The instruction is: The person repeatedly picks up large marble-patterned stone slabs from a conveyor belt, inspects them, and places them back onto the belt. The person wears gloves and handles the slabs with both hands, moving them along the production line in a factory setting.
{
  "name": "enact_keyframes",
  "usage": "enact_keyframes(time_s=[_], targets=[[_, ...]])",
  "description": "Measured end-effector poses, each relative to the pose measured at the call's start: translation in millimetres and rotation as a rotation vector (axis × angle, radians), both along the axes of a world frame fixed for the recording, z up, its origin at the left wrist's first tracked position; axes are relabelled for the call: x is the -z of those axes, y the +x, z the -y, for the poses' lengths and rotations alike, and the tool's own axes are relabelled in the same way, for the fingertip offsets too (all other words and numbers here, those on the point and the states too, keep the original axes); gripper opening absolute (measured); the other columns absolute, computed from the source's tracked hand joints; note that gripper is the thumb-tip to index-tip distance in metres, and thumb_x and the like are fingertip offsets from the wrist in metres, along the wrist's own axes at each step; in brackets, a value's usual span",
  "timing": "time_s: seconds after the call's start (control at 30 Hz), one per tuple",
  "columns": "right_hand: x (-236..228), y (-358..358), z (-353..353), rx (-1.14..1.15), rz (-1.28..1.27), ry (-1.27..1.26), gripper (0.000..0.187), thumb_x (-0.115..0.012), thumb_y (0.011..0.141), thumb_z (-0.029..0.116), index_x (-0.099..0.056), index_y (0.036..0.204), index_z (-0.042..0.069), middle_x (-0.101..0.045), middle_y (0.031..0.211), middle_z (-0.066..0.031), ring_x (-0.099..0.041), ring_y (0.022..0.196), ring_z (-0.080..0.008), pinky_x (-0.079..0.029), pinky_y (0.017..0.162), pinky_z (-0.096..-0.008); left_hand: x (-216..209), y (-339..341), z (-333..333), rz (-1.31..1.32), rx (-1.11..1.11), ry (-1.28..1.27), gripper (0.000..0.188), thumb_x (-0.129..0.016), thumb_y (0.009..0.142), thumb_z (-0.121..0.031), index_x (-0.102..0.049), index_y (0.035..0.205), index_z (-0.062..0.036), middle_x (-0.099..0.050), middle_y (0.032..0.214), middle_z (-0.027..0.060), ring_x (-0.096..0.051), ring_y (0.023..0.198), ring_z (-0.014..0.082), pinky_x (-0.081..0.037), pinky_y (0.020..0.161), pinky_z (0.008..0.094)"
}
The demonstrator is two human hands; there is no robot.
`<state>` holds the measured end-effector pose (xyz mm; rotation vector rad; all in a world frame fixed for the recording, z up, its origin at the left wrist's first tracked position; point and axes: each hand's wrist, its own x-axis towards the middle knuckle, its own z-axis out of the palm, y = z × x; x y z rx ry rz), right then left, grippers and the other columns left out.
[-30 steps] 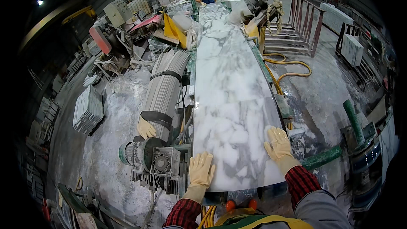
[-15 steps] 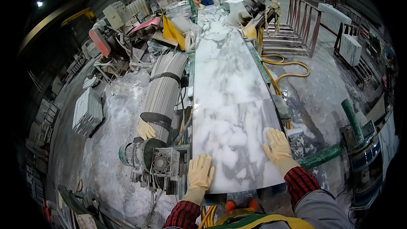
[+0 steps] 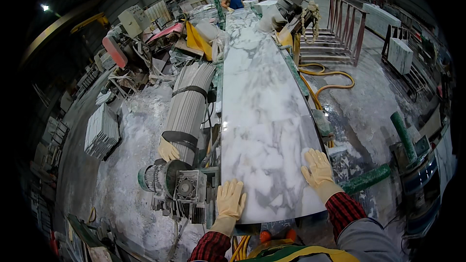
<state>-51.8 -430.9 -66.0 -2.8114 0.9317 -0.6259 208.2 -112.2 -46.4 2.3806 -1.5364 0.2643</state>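
Observation:
Both my hands wear cream rubber gloves and rest on a polished white marble slab [image 3: 269, 165] with grey veins. My left hand [image 3: 230, 199] lies flat at the slab's near left corner, its fingers pointing away from me. Over at the near right edge, my right hand [image 3: 318, 169] is spread on the surface, thumb apart from the fingers. Neither hand holds anything. A seam crosses the stone ahead of my hands, and more veined marble [image 3: 257, 82] stretches beyond it along the machine bed.
Left of the slab stand an electric motor [image 3: 160, 177] and a strapped grey bundle [image 3: 187, 102] with a loose glove [image 3: 168, 150]. A green post [image 3: 366, 179] juts in at right, near yellow hoses [image 3: 335, 86]. A person in a blue apron [image 3: 236, 1] stands at the far end.
My hands stay flat on the marble in nearly the same places. The slab's near edge sits slightly lower in the picture, and the view has shifted a little.

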Motion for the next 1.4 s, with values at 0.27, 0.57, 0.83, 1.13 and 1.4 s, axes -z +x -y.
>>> enact_keyframes(time_s=[0.27,0.57,0.83,1.13,1.4], targets=[[4,-3,-2,0.004,0.014,-0.007,0.069,-0.069,0.099,0.042,-0.06,0.157,0.005,-0.056,0.166,-0.022,-0.049,0.153,-0.0429,-0.03,0.133,-0.057,1,-3,-4,0.001,0.003,0.0,0.054,-0.073,0.101,-0.034,-0.063,0.15,-0.0141,-0.062,0.156,0.0162,-0.056,0.144,0.0447,-0.037,0.124,0.0625],[3,-6,-10,0.007,0.004,-0.032,0.067,-0.069,0.099,0.041,-0.062,0.155,0.006,-0.057,0.164,-0.0221,-0.049,0.153,-0.0426,-0.031,0.132,-0.0567,-5,-8,-9,0.001,-0.004,0.02,0.053,-0.072,0.1,-0.032,-0.063,0.148,-0.0139,-0.064,0.155,0.016,-0.055,0.144,0.0433,-0.036,0.125,0.0609],[16,-29,-40,0.05,0.069,-0.152,0.062,-0.07,0.098,0.039,-0.064,0.151,0.007,-0.062,0.158,-0.0208,-0.052,0.148,-0.0415,-0.034,0.129,-0.0578,3,-10,-12,-0.008,-0.018,0.053,0.055,-0.066,0.106,-0.036,-0.059,0.156,-0.0147,-0.057,0.164,0.0167,-0.05,0.152,0.0429,-0.032,0.13,0.0612],[1,-89,-104,0.026,0.076,-0.11,0.058,-0.07,0.097,0.034,-0.066,0.148,0.007,-0.064,0.154,-0.0232,-0.057,0.142,-0.0437,-0.039,0.125,-0.0584,-4,-16,-17,-0.03,0.002,0.02,0.053,-0.066,0.105,-0.034,-0.059,0.153,-0.013,-0.058,0.161,0.0166,-0.051,0.15,0.0424,-0.034,0.127,0.0599],[2,-110,-136,0.034,0.11,-0.13,0.054,-0.071,0.097,0.031,-0.068,0.145,0.006,-0.065,0.152,-0.0231,-0.057,0.142,-0.0437,-0.039,0.124,-0.0578,5,-17,-25,0.017,0.028,-0.072,0.052,-0.067,0.104,-0.033,-0.059,0.151,-0.0122,-0.059,0.159,0.0186,-0.053,0.147,0.0439,-0.036,0.124,0.0584]])
